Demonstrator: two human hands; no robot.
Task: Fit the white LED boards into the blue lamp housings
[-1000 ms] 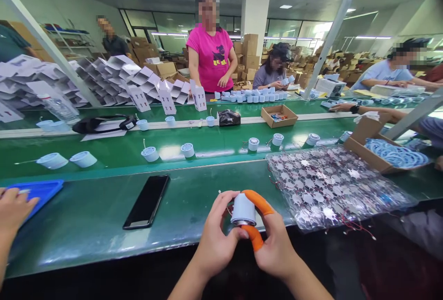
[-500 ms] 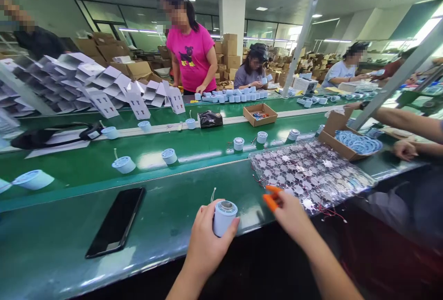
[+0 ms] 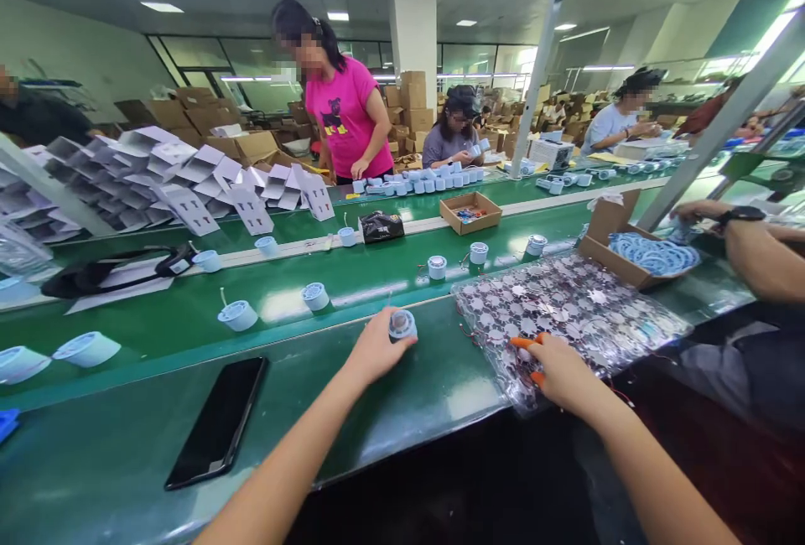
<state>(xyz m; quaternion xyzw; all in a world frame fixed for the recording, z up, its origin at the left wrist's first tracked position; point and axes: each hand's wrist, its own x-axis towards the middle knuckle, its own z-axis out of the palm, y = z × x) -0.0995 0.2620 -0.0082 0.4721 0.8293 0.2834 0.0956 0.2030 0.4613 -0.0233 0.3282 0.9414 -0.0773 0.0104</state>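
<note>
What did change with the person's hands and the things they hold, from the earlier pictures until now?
The right hand let go of the pale blue cylinder and moved right, onto the plastic-wrapped circuit boards. The left hand carried the cylinder forward, still holding it. The black phone stayed in place.

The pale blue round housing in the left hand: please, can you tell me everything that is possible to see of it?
The pale blue cylindrical housing looks like moulded plastic. It stands roughly upright, and its round top has a small, grey, metallic-looking centre. The person's left hand grips it from the left side, with the fingers against its wall. It is above the green work bench, but I cannot tell whether its base touches the bench. A thin wire seems to rise just behind it.
</note>
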